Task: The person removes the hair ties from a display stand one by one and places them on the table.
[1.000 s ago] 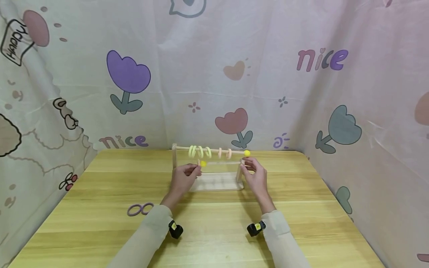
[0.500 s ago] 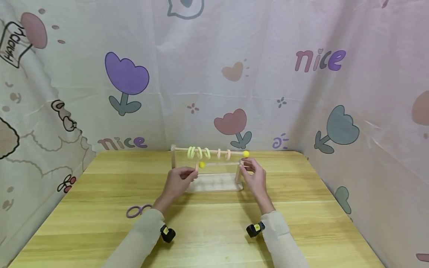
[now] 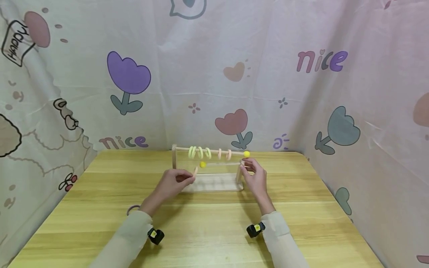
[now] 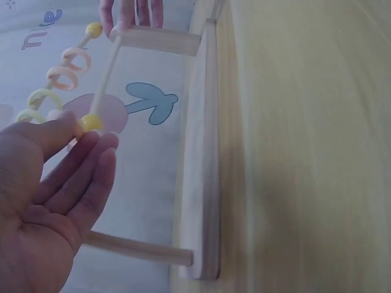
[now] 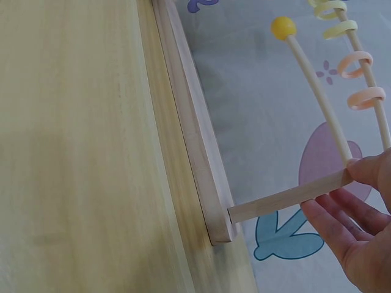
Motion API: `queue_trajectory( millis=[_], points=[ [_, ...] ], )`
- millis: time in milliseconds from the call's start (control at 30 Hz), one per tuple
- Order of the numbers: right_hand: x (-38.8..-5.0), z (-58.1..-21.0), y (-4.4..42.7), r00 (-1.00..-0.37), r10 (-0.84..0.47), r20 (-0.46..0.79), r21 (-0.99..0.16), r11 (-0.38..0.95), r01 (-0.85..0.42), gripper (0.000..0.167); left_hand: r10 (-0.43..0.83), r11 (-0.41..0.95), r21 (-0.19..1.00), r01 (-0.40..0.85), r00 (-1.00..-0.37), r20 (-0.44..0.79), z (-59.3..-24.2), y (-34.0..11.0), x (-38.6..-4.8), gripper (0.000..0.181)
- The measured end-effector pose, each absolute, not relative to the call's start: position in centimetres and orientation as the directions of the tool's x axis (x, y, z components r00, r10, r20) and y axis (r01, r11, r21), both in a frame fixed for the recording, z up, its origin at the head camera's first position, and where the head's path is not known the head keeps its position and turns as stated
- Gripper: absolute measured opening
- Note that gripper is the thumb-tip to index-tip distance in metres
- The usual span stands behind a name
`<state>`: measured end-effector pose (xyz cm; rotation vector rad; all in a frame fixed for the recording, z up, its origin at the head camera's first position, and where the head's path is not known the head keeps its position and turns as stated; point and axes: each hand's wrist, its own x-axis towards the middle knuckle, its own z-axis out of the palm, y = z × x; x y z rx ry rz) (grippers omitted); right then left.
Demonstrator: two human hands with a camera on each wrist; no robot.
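Note:
A wooden rack (image 3: 214,182) stands on the table, with a flat base, two posts and two rods. On its back rod hang several pale green rings (image 3: 200,152) and two peach rings (image 3: 229,154), with a yellow ball (image 3: 246,153) at the end. My left hand (image 3: 174,182) pinches a peach ring (image 3: 196,171) between thumb and fingers, just left of the front rod's yellow ball (image 3: 202,164). Left-hand fingers hide most of that ring in the left wrist view. My right hand (image 3: 256,176) grips the top of the right post (image 5: 287,198), where the front rod joins.
A purple ring (image 3: 133,209) lies on the wooden table (image 3: 214,223), partly behind the left forearm. A patterned cloth (image 3: 187,74) hangs behind and at both sides of the table.
My left hand has drawn left and toward me with the peach ring, away from the front rod's yellow ball. The left forearm now covers more of the purple rings. My right hand stays put.

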<state>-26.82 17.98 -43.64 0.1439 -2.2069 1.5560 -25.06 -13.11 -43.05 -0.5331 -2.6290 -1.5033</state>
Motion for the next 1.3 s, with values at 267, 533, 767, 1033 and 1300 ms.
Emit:
queue_trajectory(
  millis=[267, 533, 767, 1033, 1300],
  points=[
    [-27.4, -44.5, 18.3, -0.891, 0.168, 0.421, -0.87, 0.353, -0.344, 0.024, 0.329, 0.535, 0.765, 0.359, -0.922, 0.203, -42.1, -14.2, -24.7, 0.01],
    [-27.5, -44.7, 18.2, -0.886, 0.169, 0.432, -0.863, 0.361, -0.352, 0.023, 0.426, 0.563, 0.719, 0.408, -0.889, 0.17, -41.7, -16.0, -24.5, 0.008],
    [-27.4, -44.5, 18.2, -0.889, 0.171, 0.424, -0.866, 0.363, -0.344, 0.023, 0.463, 0.585, 0.685, 0.434, -0.872, 0.156, -41.7, -17.5, -24.4, 0.008],
    [-27.3, -44.4, 18.2, -0.893, 0.171, 0.417, -0.867, 0.369, -0.335, 0.024, 0.477, 0.607, 0.668, 0.431, -0.87, 0.127, -41.9, -18.8, -24.3, 0.005],
    [-27.3, -44.4, 18.3, -0.897, 0.173, 0.407, -0.874, 0.358, -0.328, 0.025, 0.517, 0.581, 0.681, 0.446, -0.848, 0.114, -42.3, -20.1, -24.2, 0.005]
  ],
)
